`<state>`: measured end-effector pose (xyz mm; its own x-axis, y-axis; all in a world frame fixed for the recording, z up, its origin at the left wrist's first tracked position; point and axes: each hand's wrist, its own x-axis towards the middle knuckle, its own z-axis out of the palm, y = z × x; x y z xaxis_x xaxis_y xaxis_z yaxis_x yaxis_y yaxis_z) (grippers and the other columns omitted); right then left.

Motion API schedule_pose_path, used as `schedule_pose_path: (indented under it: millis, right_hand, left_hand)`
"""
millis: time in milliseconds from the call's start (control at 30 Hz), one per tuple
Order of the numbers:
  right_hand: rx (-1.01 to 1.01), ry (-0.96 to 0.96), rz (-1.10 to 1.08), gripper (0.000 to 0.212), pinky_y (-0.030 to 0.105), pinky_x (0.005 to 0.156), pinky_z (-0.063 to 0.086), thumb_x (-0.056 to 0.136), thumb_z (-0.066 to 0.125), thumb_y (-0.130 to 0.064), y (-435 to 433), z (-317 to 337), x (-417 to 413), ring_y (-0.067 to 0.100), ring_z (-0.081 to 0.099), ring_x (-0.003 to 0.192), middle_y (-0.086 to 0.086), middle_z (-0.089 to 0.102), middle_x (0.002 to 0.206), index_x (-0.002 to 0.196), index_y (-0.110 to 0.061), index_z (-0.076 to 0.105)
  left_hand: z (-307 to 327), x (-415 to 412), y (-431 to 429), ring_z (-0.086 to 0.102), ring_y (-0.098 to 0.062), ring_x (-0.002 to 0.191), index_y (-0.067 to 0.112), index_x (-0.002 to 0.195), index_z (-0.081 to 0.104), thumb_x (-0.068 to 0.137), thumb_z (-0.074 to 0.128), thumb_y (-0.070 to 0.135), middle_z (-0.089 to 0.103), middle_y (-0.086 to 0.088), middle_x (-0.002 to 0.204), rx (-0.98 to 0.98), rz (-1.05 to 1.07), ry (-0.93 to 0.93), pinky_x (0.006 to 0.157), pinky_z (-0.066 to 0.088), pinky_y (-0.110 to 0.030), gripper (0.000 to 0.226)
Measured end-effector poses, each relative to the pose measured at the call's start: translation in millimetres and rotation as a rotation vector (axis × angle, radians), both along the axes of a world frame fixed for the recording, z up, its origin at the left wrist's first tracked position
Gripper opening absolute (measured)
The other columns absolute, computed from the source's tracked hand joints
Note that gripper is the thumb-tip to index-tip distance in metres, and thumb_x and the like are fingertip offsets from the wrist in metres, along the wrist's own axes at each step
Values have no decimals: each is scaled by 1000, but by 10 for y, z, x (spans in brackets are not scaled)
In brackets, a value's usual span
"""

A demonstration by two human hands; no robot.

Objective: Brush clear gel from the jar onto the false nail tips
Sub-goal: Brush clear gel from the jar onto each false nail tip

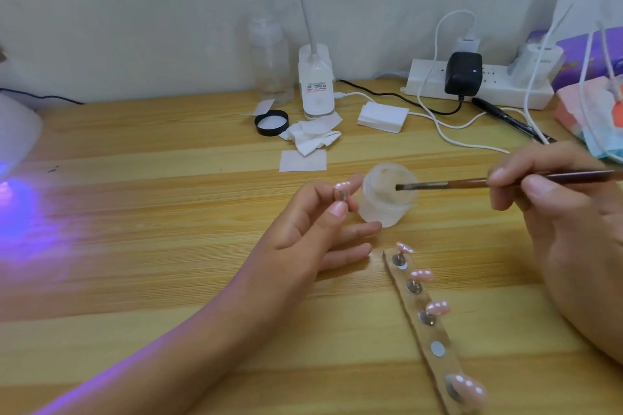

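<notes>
A small frosted jar of clear gel [381, 209] stands open on the wooden table at centre. My right hand [556, 212] grips a thin brown brush [448, 183], and its dark tip sits in the jar's mouth. Just left of the jar, my left hand [313, 226] pinches a small metal stand carrying a pink false nail tip [343, 186] between thumb and forefinger. A tan strip holder [435, 333] lies in front of the jar with several pink nail tips on magnetic stands; one magnet spot on it is bare.
A black jar lid [271, 122] and crumpled white wipes [313, 135] lie behind the jar. A power strip [478, 84] with cables, a lamp base [316, 84] and a clear bottle [269, 57] stand at the back. A UV lamp [17, 135] glows purple at far left.
</notes>
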<state>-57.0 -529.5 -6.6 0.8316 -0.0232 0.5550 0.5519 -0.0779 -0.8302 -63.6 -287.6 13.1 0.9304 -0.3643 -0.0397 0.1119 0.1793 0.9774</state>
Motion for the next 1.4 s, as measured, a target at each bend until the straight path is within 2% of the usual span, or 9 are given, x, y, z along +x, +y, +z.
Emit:
schedule_pose_path:
  millis: [233, 300, 433, 533, 633, 800, 967, 1167, 1400]
  right_hand:
    - [-223, 6, 47, 21, 15, 81, 41, 94, 43, -20, 121, 71, -102, 9, 52, 85, -11, 57, 91, 93, -24, 63]
    - [-241, 28, 56, 20, 14, 82, 41, 93, 42, -21, 121, 79, -108, 9, 53, 85, -12, 57, 90, 91, -21, 62]
    - [-226, 60, 83, 22, 17, 77, 41, 92, 43, -23, 104, 74, -98, 14, 50, 80, -7, 56, 84, 86, -28, 63]
    - [-174, 26, 69, 23, 17, 77, 42, 92, 43, -21, 77, 48, -73, 13, 50, 79, -9, 57, 85, 87, -29, 64]
    - [-21, 11, 33, 28, 19, 74, 40, 89, 42, -18, 16, 24, -5, 14, 48, 76, -11, 58, 83, 84, -32, 65]
    - [120, 75, -33, 30, 20, 68, 39, 85, 40, -19, -95, -28, 102, 14, 46, 72, -12, 57, 77, 76, -32, 65]
    - [198, 117, -19, 28, 19, 65, 40, 83, 41, -20, -121, -34, 126, 11, 47, 69, -11, 57, 75, 73, -29, 65]
    - [256, 148, -16, 26, 21, 65, 41, 79, 43, -22, -114, -14, 131, 9, 47, 67, -11, 57, 75, 70, -28, 66]
    - [265, 104, 45, 30, 18, 68, 45, 78, 41, -18, -108, 0, 118, 10, 52, 73, -10, 60, 80, 80, -29, 68]
  left_hand:
    - [-24, -68, -11, 67, -18, 108, 29, 84, 60, 93, 48, 27, 58, 17, 135, 49, -46, -124, 91, 53, -24, 16]
    - [-29, -65, -8, 68, -18, 108, 29, 84, 61, 93, 48, 26, 58, 16, 135, 54, -49, -139, 91, 52, -23, 16]
    - [-34, -47, 6, 68, -20, 107, 27, 85, 61, 93, 48, 25, 58, 14, 135, 39, -50, -126, 91, 52, -24, 15]
    - [-46, -39, 4, 69, -21, 106, 21, 87, 59, 92, 49, 24, 59, 14, 134, 27, -33, -110, 89, 53, -24, 12]
    - [-56, -27, 0, 69, -22, 104, 14, 91, 57, 91, 50, 25, 61, 12, 133, 6, -2, -80, 87, 54, -24, 12]
    - [-53, -9, 0, 70, -24, 103, 13, 91, 56, 92, 52, 29, 63, 9, 130, -10, 36, -41, 85, 56, -26, 17]
    - [-48, -6, -10, 70, -24, 101, 13, 90, 57, 93, 53, 32, 64, 9, 129, -5, 54, -15, 84, 56, -26, 19]
    - [-30, -14, -31, 71, -23, 99, 12, 89, 58, 82, 52, 30, 64, 4, 128, 15, 85, 2, 83, 57, -25, 20]
    - [-20, -14, -35, 72, -23, 97, 10, 89, 58, 80, 53, 30, 65, 4, 127, 19, 97, 17, 82, 57, -25, 23]
